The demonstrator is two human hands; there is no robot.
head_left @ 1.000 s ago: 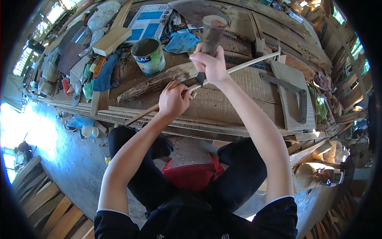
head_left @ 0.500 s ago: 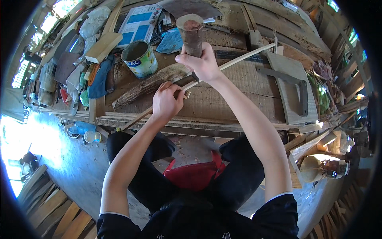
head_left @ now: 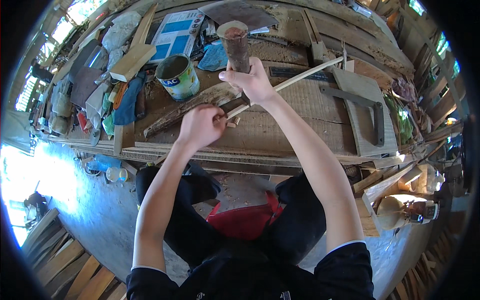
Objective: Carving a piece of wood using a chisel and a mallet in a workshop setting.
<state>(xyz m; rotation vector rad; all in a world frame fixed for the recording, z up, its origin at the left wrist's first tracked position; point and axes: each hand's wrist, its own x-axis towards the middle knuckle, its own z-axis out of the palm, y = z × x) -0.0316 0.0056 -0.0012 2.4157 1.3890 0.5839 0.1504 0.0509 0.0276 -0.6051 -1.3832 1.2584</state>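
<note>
My right hand [head_left: 252,82] is wrapped round the thick, bark-brown wooden handle [head_left: 235,47] of a bladed tool, which stands up toward me. Its dark blade [head_left: 234,103] shows below the fist, against a long pale wooden strip [head_left: 305,79]. The strip slants across the bench from far right to near left. My left hand [head_left: 201,125], slightly blurred, has its fingers curled round the strip's near part, left of the blade; the fingertips are partly hidden. A small wood chip [head_left: 233,123] lies beside these fingers. Behind the left hand rests a rough branch-like piece of wood [head_left: 172,114].
An open paint can [head_left: 177,77] stands behind the rough wood. On the right, a metal square [head_left: 378,120] lies over a pale board [head_left: 362,110]. Rags, bags and a wood block [head_left: 132,62] crowd the left. A red bag [head_left: 242,220] lies between my legs.
My left hand has shifted a little left and toward me, and its fingers look more closely curled. The right hand and the tool have barely moved.
</note>
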